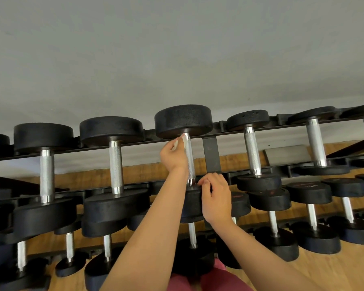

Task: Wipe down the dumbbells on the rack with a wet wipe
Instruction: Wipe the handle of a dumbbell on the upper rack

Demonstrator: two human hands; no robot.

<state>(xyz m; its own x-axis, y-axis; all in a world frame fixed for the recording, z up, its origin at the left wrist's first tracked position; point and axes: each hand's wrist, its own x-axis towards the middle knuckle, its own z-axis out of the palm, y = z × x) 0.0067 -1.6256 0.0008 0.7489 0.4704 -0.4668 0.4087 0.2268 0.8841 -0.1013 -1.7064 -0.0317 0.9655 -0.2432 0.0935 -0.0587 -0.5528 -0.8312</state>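
Observation:
A black dumbbell (183, 120) with a knurled steel handle lies across the top tier of the black rack (211, 152), in the middle of the view. My left hand (173, 156) pinches a small white wet wipe (184, 141) against the far end of that handle, just under the far head. My right hand (215, 198) grips the top edge of the same dumbbell's near head (192, 204), fingers curled over it. Most of the handle shows between my two hands.
Several more black dumbbells (111, 131) sit left and right on the top tier, with smaller ones (309, 193) on the lower tiers. A grey wall rises behind the rack. Wooden floor (334, 267) shows below, and red trousers at the bottom edge.

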